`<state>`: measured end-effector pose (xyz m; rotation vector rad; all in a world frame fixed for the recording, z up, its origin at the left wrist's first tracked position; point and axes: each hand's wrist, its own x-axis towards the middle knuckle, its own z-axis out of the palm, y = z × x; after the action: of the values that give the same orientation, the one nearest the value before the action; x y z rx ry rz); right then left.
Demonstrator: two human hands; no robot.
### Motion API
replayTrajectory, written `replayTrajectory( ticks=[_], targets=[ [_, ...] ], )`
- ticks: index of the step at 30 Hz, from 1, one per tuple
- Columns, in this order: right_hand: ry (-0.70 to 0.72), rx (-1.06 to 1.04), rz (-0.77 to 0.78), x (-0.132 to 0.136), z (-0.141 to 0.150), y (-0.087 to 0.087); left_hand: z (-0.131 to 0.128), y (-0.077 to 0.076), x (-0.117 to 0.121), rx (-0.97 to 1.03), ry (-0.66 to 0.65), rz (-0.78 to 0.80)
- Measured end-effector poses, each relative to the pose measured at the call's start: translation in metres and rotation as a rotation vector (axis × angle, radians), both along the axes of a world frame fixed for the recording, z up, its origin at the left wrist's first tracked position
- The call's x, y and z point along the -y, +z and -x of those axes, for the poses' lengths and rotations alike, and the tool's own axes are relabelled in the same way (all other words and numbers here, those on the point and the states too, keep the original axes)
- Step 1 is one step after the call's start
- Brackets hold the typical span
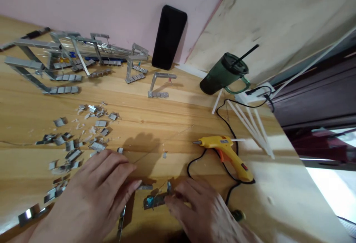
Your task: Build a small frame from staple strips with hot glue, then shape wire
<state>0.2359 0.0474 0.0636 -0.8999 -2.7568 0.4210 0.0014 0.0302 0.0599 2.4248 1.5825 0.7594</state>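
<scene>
My left hand (91, 194) lies low on the wooden table (155, 124), fingers together, its fingertips pressing a short strip of staples (144, 187). My right hand (203, 209) pinches a small staple-built piece with a blue bit (155, 200) at the table's near edge. The two hands are close, almost touching over this piece. A yellow hot glue gun (225, 154) rests just beyond my right hand, nozzle pointing left, its black cord looping around it.
Loose staple strips (72, 143) scatter at left. Staple-built frames (66, 61) stand at the back left. A black phone (169, 37) leans on the pink wall. A dark green cup with straw (225, 74), white glue sticks (250, 124) and a power strip (254, 92) sit at right.
</scene>
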Motion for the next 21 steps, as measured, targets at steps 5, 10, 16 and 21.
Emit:
replayTrajectory(
  ticks=[5,10,16,21],
  targets=[
    [0.008,0.021,0.025,0.003,-0.001,-0.002,0.002,0.002,0.000,-0.012,0.004,-0.002],
    [-0.041,-0.004,0.060,0.002,-0.002,0.007,-0.002,0.004,0.001,0.001,-0.003,-0.014],
    [-0.213,-0.177,0.023,-0.007,-0.013,0.022,-0.001,0.005,0.000,0.024,0.015,0.019],
    [-0.367,-0.292,0.010,-0.018,-0.024,0.037,0.001,0.006,0.002,0.047,0.012,0.026]
  ],
)
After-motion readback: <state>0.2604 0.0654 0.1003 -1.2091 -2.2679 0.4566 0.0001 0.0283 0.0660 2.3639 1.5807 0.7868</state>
